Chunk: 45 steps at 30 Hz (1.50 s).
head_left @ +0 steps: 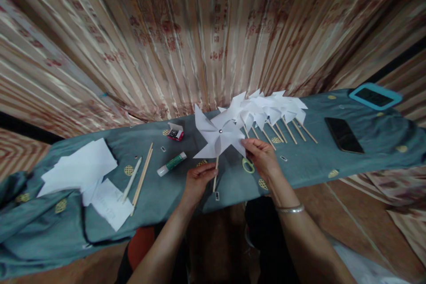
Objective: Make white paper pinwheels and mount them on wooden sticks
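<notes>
A white paper pinwheel (221, 133) with a shiny pin at its centre is held up over the cloth-covered table. My left hand (197, 181) pinches its wooden stick just below the blades. At the right, my right hand (261, 155) has thumb and fingers closed on the tip of one blade. Scissors (248, 165) with a pale green handle lie beside my right hand, their blades mostly hidden. A green and white glue stick (171, 164) lies left of my left hand. Several more pinwheels (276, 108) lie overlapped in a row behind, sticks toward me.
A small open red box (175, 132) stands behind the glue stick. Wooden sticks (142, 179), a white pen (132, 179) and paper sheets (78, 166) lie at left. A black phone (344, 135) and a blue-framed device (375, 96) lie at right. A curtain (199, 44) hangs behind.
</notes>
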### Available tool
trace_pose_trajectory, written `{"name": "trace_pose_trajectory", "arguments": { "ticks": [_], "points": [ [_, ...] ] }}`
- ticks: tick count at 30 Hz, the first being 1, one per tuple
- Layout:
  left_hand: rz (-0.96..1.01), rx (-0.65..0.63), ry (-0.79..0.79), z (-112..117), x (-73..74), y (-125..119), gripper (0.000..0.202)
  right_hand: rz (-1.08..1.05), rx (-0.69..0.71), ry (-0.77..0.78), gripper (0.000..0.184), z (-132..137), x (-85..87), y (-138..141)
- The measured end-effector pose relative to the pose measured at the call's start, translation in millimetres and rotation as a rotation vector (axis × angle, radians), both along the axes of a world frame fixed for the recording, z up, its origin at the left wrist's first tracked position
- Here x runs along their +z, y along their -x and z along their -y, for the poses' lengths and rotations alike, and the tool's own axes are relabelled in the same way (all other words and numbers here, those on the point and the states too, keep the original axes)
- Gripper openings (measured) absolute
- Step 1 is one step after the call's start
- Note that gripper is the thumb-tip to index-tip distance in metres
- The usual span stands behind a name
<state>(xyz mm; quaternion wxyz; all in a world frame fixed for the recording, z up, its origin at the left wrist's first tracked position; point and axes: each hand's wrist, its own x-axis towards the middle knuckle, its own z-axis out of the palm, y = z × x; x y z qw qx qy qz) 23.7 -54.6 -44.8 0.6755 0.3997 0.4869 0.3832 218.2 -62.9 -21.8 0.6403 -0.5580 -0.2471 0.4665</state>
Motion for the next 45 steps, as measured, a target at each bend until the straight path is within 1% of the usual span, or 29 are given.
{"name": "trace_pose_trajectory", "arguments": {
  "ticks": [4,10,16,20,23,28,31,40,45],
  "points": [
    [0.01,0.026,0.002,-1,-1.1,-1,0.034,-0.062,0.039,0.018,0.033,1,1.8,6],
    [0.011,0.055,-0.003,-2,-4.6,-3,0.033,-0.087,0.129,0.034,0.036,3,3.5,17],
    [0.022,0.06,-0.019,-1,-5.4,-4,0.03,-0.136,0.201,0.043,0.036,6,7.8,29],
    [0.028,0.039,-0.042,-1,-3.3,-4,0.029,-0.137,0.227,0.044,0.034,5,6.3,35],
    [0.034,0.031,-0.046,-1,-1.3,-5,0.029,-0.092,0.246,0.039,0.034,5,3.5,37],
    [0.059,0.0,-0.069,1,1.9,-5,0.024,0.041,0.264,0.006,0.032,4,-0.3,41],
    [0.057,-0.001,-0.074,2,2.5,-5,0.025,0.07,0.258,-0.004,0.03,3,-1.6,44],
    [0.066,0.018,-0.085,2,-1.9,-4,0.027,0.175,0.232,-0.06,0.031,2,-3.2,50],
    [0.062,0.05,-0.069,2,-5.1,-4,0.027,0.299,0.202,-0.09,0.027,1,-9.0,54]
  ]
}}
